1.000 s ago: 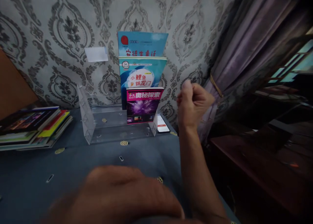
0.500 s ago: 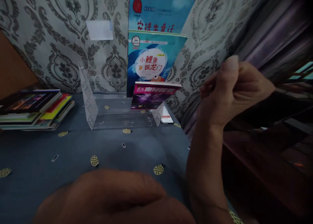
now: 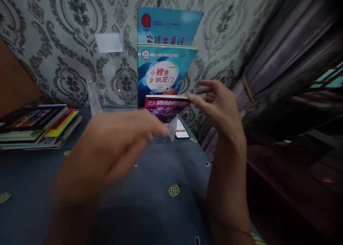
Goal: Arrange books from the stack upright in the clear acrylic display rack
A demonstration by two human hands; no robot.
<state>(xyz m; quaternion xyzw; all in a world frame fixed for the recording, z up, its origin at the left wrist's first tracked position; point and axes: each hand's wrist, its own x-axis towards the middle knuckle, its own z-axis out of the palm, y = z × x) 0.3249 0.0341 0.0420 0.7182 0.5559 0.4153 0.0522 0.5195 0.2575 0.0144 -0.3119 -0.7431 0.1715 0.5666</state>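
Note:
A clear acrylic book stand (image 3: 171, 130) stands on the table and holds books in tiers. A purple magazine (image 3: 167, 107) is in the front tier. Behind it rises a teal picture book (image 3: 162, 73), and a taller blue book (image 3: 171, 23) is at the back. My right hand (image 3: 221, 111) is open with fingers spread, its thumb tip at the magazine's upper right corner; whether it touches I cannot tell. My left hand (image 3: 107, 148), blurred, reaches in front of the stand with fingers stretched out and nothing visible in it. It hides the stand's left and lower parts.
A stack of books (image 3: 40, 125) lies at the left. A phone (image 3: 182, 129) with a lit screen rests right of the stand. Patterned wallpaper with a pale patch (image 3: 108, 42) is behind. A purple curtain (image 3: 268, 73) hangs at the right, beyond the blue tablecloth (image 3: 155, 209).
My left hand has moved up and forward toward the stand. My right hand has gone from closed to open and come left to the magazine's corner. The view has tilted slightly up.

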